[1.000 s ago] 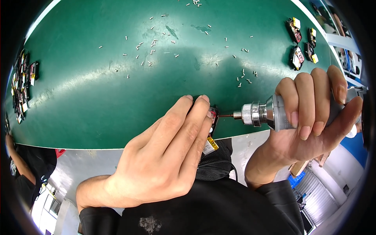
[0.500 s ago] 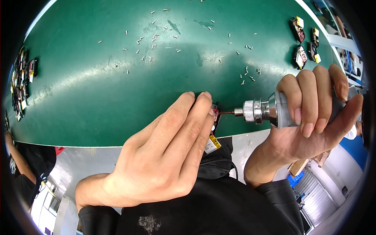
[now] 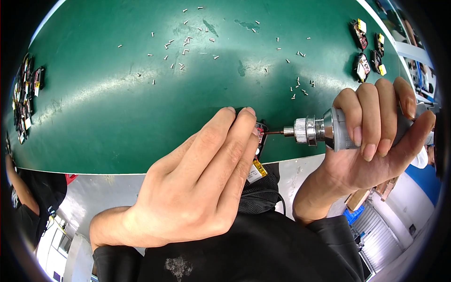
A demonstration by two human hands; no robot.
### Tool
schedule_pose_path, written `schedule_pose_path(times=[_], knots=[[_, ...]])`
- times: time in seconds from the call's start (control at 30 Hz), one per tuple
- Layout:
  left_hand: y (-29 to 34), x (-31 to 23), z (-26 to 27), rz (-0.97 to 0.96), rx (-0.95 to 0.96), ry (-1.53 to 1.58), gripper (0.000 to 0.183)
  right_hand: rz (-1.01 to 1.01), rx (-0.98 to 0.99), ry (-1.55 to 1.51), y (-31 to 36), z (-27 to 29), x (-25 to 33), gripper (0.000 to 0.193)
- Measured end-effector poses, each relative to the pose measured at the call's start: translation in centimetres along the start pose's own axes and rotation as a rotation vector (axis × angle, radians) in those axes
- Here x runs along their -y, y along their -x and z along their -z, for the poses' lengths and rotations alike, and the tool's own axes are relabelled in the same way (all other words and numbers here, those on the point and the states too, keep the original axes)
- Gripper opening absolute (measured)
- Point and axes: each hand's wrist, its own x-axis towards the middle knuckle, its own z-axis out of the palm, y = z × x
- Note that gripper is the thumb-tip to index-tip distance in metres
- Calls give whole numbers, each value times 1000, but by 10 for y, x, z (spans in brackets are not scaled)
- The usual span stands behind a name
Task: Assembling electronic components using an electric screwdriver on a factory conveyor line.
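My right hand (image 3: pixel 376 127) is wrapped round a grey electric screwdriver (image 3: pixel 340 129) with a knurled silver collar. Its thin bit points left and reaches a small black device housing (image 3: pixel 263 128) with a red circuit board inside. My left hand (image 3: pixel 202 183) closes on that housing from the left, fingers together, and covers most of it. From the housing's near end a silver battery pouch with yellow tape (image 3: pixel 256 172) hangs past the table edge. Whether a screw sits at the bit's tip is too small to tell.
Many small silver screws (image 3: pixel 186 42) lie scattered over the green table (image 3: pixel 117 103). Several similar open housings (image 3: pixel 361 68) rest at the far right, and a pile of them (image 3: pixel 22 101) at the left edge. Another person's arm (image 3: pixel 21 188) shows at the far left.
Both hands keep their hold, with the bit still at the housing. The view has shifted slightly; the screwdriver appears a touch higher and farther right.
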Motion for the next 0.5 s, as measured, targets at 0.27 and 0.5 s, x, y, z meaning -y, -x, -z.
schedule_pose_path(times=[0.27, 0.5], knots=[[0, 0, -1, -14, -9, -9, 33, -8, 50, 64, 0, -5, 0, 24], [0, 1, -1, -22, -4, -16, 35, 3, 73, 130, 2, -3, 3, 27]])
